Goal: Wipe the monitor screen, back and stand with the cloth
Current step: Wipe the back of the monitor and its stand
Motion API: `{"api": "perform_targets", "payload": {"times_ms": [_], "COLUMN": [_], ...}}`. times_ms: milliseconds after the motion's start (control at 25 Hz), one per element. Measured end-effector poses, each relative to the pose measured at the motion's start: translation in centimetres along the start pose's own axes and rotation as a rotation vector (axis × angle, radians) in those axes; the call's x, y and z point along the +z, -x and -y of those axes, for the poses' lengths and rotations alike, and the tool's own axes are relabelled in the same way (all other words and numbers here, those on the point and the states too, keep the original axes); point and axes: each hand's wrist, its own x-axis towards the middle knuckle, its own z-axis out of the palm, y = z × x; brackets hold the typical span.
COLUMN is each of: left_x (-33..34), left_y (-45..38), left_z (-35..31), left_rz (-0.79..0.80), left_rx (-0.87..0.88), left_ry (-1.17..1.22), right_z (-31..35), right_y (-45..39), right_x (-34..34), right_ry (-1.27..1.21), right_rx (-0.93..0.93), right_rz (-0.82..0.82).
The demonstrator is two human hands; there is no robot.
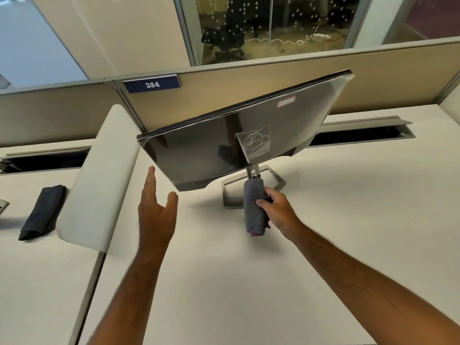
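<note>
Head view. Monitor (pixel 224 143) at frame centre, back panel facing camera, tilted w/ top edge running from 9 o'clock low to 1 o'clock high. Glossy dark back; round logo patch (pixel 254 143) near middle; pale sticker (pixel 286 102) toward upper right. Stand (pixel 254 188) under monitor at its 5 o'clock: silver neck, open rectangular foot flat on white desk (pixel 323 245).

Right hand (pixel 276 207) at 5 o'clock of monitor, fingers and thumb curled round rolled grey cloth (pixel 255 207); upper end of cloth touching stand neck, lower end w/ a reddish edge showing. Grip firm, cloth upright-ish, leaning slightly left at top.

Left hand (pixel 155 210) at 7 o'clock of monitor, open, fingers straight and pointing up, thumb spread; fingertips just below monitor's lower left corner. Contact w/ monitor: cannot tell, appears apart.

Second folded dark cloth (pixel 42 211) lying at 9 o'clock on adjoining desk, beyond a white rounded divider (pixel 99 180). Partition (pixel 249 78) behind monitor at 12 o'clock w/ blue plate (pixel 151 84) marked 384. Cable slot (pixel 361 135) in desk at 3 o'clock of monitor. Glass wall beyond partition.
</note>
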Motion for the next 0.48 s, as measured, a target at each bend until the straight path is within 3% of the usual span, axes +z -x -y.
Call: {"api": "perform_targets", "payload": {"times_ms": [120,240,480], "left_x": [2.0,4.7,10.6], "left_y": [1.2,1.9,0.1], "left_z": [-3.6,-7.6,-14.0], "left_rz": [-0.102,-0.153,-0.024], "left_rx": [-0.002,0.107,0.436], "left_ry": [-0.008,-0.014,-0.169], "right_z": [0.0,0.6,0.9], "right_y": [-0.5,-1.1,-5.3], "right_x": [-4.1,-7.4,-10.7], "right_ry": [-0.071,-0.152,-0.323], "right_rx": [-0.009,-0.016,0.035], "right_rz": [-0.082,-0.174,-0.376]}}
